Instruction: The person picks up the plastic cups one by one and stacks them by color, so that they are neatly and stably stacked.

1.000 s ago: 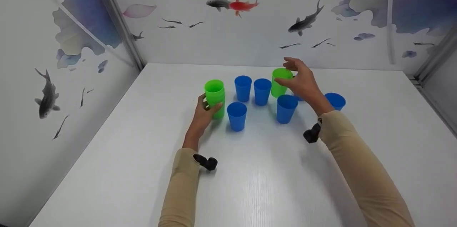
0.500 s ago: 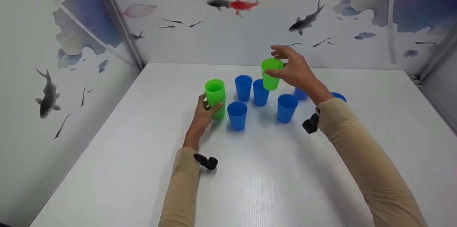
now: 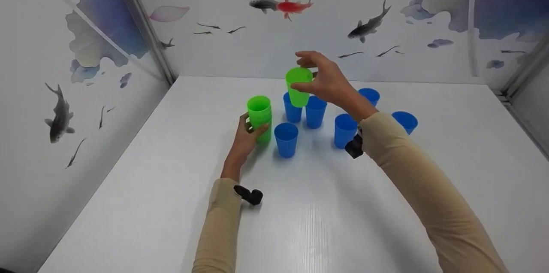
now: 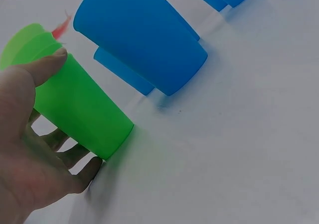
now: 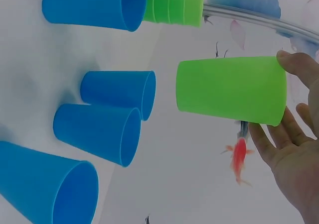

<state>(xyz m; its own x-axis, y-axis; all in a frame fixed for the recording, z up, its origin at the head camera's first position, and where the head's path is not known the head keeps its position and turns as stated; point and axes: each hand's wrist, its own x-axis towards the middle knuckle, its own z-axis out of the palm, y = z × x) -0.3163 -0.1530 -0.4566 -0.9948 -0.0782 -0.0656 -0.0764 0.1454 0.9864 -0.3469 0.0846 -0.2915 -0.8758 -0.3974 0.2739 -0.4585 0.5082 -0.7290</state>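
Head view: the right hand (image 3: 324, 79), thumb and fingers spread in a wide pinch near the rim, holds a bright-green, tapered, apparently plastic cup (image 3: 299, 92) upright and raised off the white table (image 3: 300, 221), apart from the blue tapered cups (image 3: 286, 141); the left hand (image 3: 244, 138) curls round a nested stack of green cups (image 3: 260, 114). Probably light, slightly flexible and slick, the raised cup suits gentle pressure just below its rim

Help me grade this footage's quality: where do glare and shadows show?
Head: pale glare streaks the white tabletop, and a soft shadow runs beside the right sleeve; left wrist: soft shadow near the green cup stack; right wrist: faint shadows beside blue cups.
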